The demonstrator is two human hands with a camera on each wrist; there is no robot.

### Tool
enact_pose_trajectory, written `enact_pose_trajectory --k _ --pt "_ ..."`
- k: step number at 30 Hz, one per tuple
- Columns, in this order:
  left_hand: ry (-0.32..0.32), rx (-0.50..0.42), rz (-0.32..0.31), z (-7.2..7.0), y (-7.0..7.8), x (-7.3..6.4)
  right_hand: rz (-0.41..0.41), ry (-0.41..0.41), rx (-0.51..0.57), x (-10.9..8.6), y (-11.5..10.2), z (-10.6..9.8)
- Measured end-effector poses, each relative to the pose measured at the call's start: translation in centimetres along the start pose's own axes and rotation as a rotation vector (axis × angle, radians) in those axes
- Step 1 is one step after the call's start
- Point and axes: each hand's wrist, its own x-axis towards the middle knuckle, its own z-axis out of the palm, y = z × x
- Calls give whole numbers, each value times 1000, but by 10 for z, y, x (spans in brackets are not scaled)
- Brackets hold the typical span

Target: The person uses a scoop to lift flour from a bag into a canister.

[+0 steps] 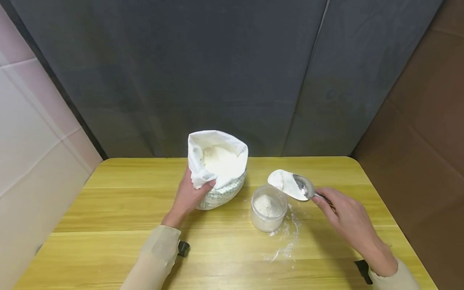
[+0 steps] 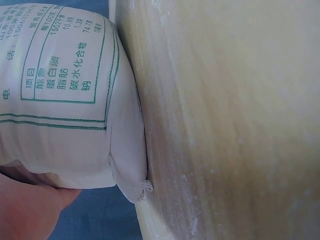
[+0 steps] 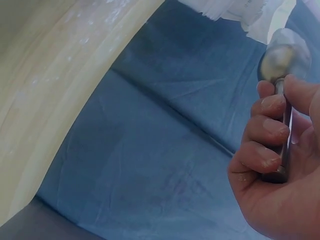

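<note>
A white flour bag (image 1: 221, 198) with green print stands on the table, its mouth folded open and white flour (image 1: 222, 163) inside. My left hand (image 1: 188, 193) grips its near left rim, thumb over the fold. The left wrist view shows the printed side of the bag (image 2: 65, 75) and part of that hand (image 2: 30, 207). My right hand (image 1: 348, 219) holds a metal scoop (image 1: 306, 186) by the handle, fingers curled round it. A heap of flour (image 1: 284, 183) fills the scoop's front, which overlaps the back right rim of a clear round jar (image 1: 267, 224). Flour (image 1: 266, 205) is mounded in the jar.
Spilled flour (image 1: 286, 249) streaks the wooden table (image 1: 108, 217) right of and in front of the jar. A dark grey panel (image 1: 203, 72) rises behind the table, with a pale wall (image 1: 40, 133) at left and a brown one (image 1: 427, 133) at right.
</note>
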Motion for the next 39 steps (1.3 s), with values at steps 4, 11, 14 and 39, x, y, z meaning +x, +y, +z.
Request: enact_pose_trajectory --k 4,11,14,39 --pt "-1 6 7 -3 12 -4 -13 -25 -12 -2 4 -2" --pt "4 3 10 -2 -8 1 -50 -59 -38 -2 9 -5" --pt "13 5 18 0 -26 5 -85 -66 -68 -1 12 -6" --pt "15 -11 12 3 -37 8 -228 -43 -256 13 6 -10"
